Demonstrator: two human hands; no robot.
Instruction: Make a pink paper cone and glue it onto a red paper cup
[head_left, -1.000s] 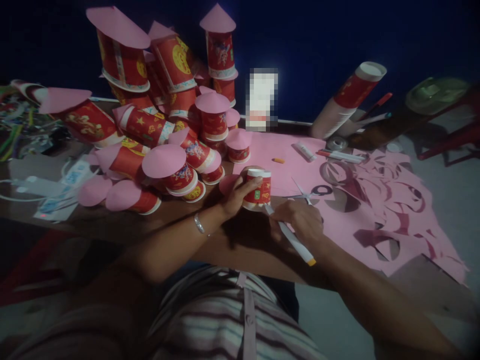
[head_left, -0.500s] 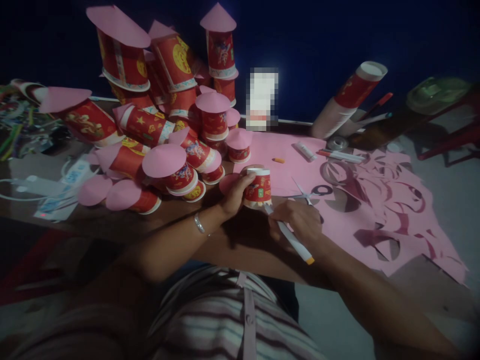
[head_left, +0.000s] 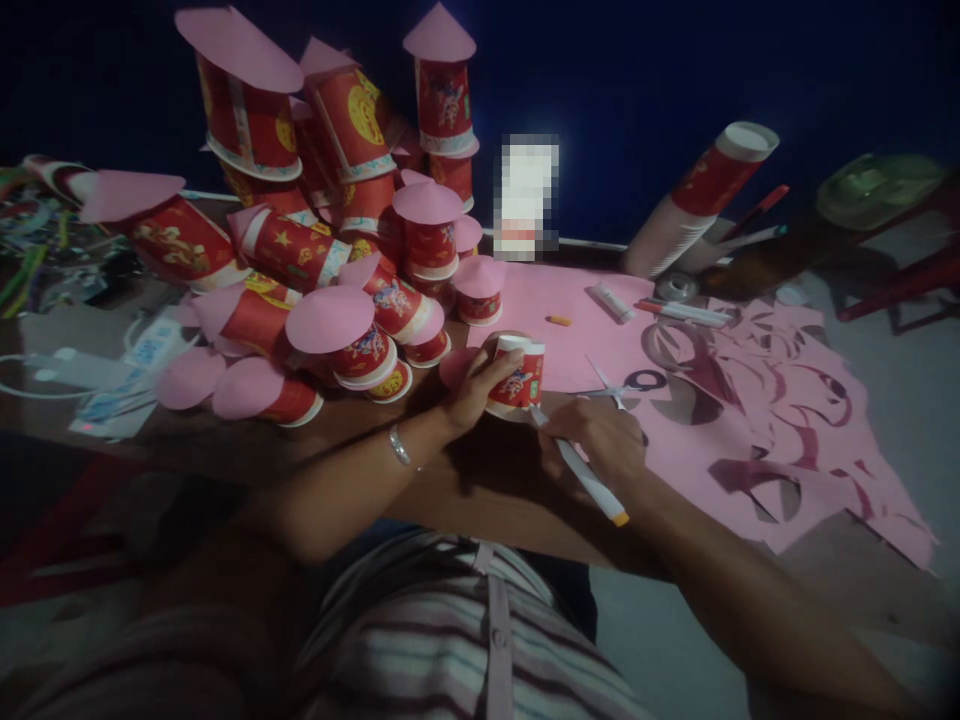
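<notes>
My left hand [head_left: 480, 388] is closed round a red printed paper cup [head_left: 527, 376], with its fingers and thumb on the cup's left side. The cup stands with a white end up and a pale band round its lower edge. In my right hand [head_left: 600, 435] is a white marker [head_left: 592, 484] with an orange end. Its tip meets the pale band at the cup's lower right. A pink paper disc or cone [head_left: 454, 368] lies partly hidden behind my left hand. Beyond my right hand, scissors [head_left: 611, 388] lie spread on pink paper [head_left: 555, 365].
Red cups with pink cone tops [head_left: 330, 320] crowd the left and back. An orange cap [head_left: 558, 320], a glue tube [head_left: 613, 302] and pens [head_left: 682, 312] lie on the paper. Pink offcuts [head_left: 810, 400] cover the right. A leaning cup stack [head_left: 697, 205] and a power strip [head_left: 112, 385] flank the table.
The cup has turned a little in my left hand, its printed figure and green label shifting right. The marker stays at the lower edge, in my right hand.
</notes>
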